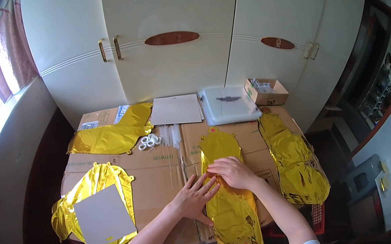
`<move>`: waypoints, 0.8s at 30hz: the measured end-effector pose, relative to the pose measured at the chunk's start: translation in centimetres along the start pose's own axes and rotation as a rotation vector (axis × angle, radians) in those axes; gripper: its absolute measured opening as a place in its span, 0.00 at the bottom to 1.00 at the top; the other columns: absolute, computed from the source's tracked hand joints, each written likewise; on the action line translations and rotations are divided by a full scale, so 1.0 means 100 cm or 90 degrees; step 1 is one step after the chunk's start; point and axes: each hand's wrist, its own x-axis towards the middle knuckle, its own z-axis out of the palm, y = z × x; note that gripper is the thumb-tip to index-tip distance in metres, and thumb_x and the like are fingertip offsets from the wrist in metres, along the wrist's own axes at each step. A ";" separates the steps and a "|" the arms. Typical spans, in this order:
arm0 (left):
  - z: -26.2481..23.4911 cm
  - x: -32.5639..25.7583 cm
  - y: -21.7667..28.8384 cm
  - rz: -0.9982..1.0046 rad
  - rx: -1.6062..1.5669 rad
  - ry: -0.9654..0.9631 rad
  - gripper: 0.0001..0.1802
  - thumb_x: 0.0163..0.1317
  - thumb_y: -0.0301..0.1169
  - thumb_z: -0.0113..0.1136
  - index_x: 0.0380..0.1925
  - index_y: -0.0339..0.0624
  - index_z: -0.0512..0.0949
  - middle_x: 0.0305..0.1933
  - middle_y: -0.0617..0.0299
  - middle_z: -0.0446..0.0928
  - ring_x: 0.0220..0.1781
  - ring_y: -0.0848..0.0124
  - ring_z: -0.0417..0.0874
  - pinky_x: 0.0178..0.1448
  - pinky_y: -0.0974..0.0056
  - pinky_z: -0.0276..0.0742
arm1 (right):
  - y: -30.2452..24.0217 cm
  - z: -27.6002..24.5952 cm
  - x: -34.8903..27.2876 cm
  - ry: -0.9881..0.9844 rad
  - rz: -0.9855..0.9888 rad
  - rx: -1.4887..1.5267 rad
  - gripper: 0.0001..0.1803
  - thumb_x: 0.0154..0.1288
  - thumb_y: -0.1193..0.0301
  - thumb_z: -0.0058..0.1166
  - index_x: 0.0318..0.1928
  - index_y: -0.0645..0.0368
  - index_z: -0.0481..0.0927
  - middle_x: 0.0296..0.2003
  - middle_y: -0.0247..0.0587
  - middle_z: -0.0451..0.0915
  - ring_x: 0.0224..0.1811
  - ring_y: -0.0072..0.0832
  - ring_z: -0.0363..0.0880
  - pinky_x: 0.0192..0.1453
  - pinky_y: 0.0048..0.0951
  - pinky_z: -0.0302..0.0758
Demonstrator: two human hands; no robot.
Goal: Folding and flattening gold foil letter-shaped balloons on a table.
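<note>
In front of me a long, flat gold foil balloon (pixel 234 219) lies lengthwise on the cardboard-covered table. My left hand (pixel 194 199) is spread at its left edge, with the fingertips reaching onto the foil. Across the balloon's middle rests my right hand (pixel 233 173), palm down, fingers extended close together and touching the foil near the left fingertips. Neither hand grips anything that I can see. The balloon's surface is wrinkled, with small tabs and reddish spots at both ends; part of its middle is hidden under my right hand.
More gold foil balloons lie at right (pixel 296 170), back left (pixel 107 137) and front left (pixel 63 220), the last under a grey card (pixel 104 216). Behind are white ribbon rolls (pixel 149 141), clear sticks (pixel 171 136), grey cards (pixel 176 109), a clear plastic pack (pixel 230 109) and a small box (pixel 272 96).
</note>
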 end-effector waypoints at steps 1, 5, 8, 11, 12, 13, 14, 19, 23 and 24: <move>-0.001 0.000 0.000 0.003 0.003 -0.001 0.69 0.39 0.78 0.57 0.74 0.44 0.50 0.78 0.49 0.50 0.79 0.46 0.47 0.78 0.40 0.41 | 0.003 0.004 0.004 -0.011 -0.006 -0.016 0.19 0.61 0.78 0.50 0.51 0.52 0.84 0.54 0.32 0.81 0.60 0.34 0.75 0.64 0.39 0.67; 0.004 -0.001 -0.001 0.003 0.007 0.002 0.70 0.39 0.79 0.56 0.74 0.44 0.49 0.78 0.48 0.49 0.79 0.45 0.47 0.78 0.40 0.41 | 0.011 0.015 0.017 -0.062 -0.008 -0.049 0.22 0.61 0.79 0.47 0.54 0.51 0.82 0.58 0.33 0.79 0.64 0.34 0.72 0.67 0.39 0.65; 0.003 -0.002 -0.001 0.005 0.005 0.001 0.70 0.39 0.79 0.56 0.74 0.44 0.49 0.78 0.48 0.49 0.79 0.45 0.47 0.78 0.39 0.41 | 0.014 0.020 0.019 -0.068 -0.003 -0.042 0.23 0.61 0.79 0.46 0.55 0.50 0.82 0.59 0.32 0.78 0.65 0.34 0.72 0.67 0.39 0.64; 0.005 -0.002 -0.002 0.007 0.002 0.006 0.69 0.39 0.79 0.55 0.74 0.44 0.49 0.78 0.48 0.49 0.79 0.45 0.47 0.78 0.39 0.41 | 0.017 0.022 0.018 -0.073 -0.004 -0.038 0.24 0.62 0.78 0.46 0.57 0.49 0.81 0.60 0.31 0.77 0.65 0.34 0.71 0.68 0.40 0.64; 0.005 -0.002 -0.002 0.008 0.001 0.007 0.69 0.39 0.79 0.55 0.74 0.44 0.49 0.78 0.48 0.49 0.79 0.45 0.47 0.77 0.39 0.41 | 0.019 0.023 0.017 -0.070 -0.005 -0.036 0.24 0.62 0.78 0.46 0.57 0.48 0.81 0.60 0.31 0.77 0.65 0.34 0.71 0.68 0.40 0.64; 0.005 -0.001 -0.001 0.009 0.001 0.008 0.69 0.39 0.79 0.55 0.74 0.44 0.49 0.78 0.48 0.49 0.79 0.45 0.47 0.77 0.39 0.41 | 0.021 0.024 0.015 -0.067 -0.005 -0.034 0.24 0.62 0.78 0.46 0.57 0.47 0.80 0.60 0.30 0.77 0.66 0.34 0.71 0.68 0.40 0.63; 0.005 -0.001 -0.001 0.007 0.004 0.005 0.69 0.39 0.79 0.55 0.74 0.44 0.49 0.78 0.47 0.49 0.79 0.45 0.47 0.77 0.39 0.41 | 0.021 0.026 0.015 -0.060 -0.008 -0.037 0.23 0.63 0.76 0.47 0.57 0.47 0.81 0.60 0.30 0.77 0.66 0.33 0.71 0.68 0.40 0.63; 0.005 0.001 -0.001 0.007 0.010 -0.001 0.69 0.39 0.79 0.54 0.74 0.44 0.50 0.77 0.46 0.49 0.79 0.45 0.47 0.77 0.39 0.41 | 0.025 0.030 0.012 -0.042 -0.011 -0.052 0.20 0.66 0.73 0.47 0.56 0.45 0.81 0.60 0.29 0.77 0.65 0.32 0.71 0.68 0.39 0.63; 0.002 -0.001 -0.002 0.004 0.002 0.002 0.69 0.40 0.79 0.54 0.74 0.43 0.50 0.77 0.46 0.49 0.79 0.46 0.47 0.77 0.39 0.42 | 0.023 0.030 0.012 -0.029 -0.012 -0.047 0.21 0.65 0.73 0.47 0.56 0.45 0.81 0.60 0.28 0.77 0.65 0.32 0.71 0.68 0.39 0.63; 0.002 -0.001 -0.003 0.004 -0.006 0.008 0.67 0.43 0.78 0.54 0.74 0.42 0.50 0.77 0.46 0.49 0.79 0.47 0.48 0.77 0.39 0.42 | 0.022 0.029 0.013 -0.030 -0.010 -0.048 0.22 0.64 0.74 0.47 0.57 0.45 0.81 0.60 0.28 0.77 0.65 0.31 0.71 0.68 0.39 0.63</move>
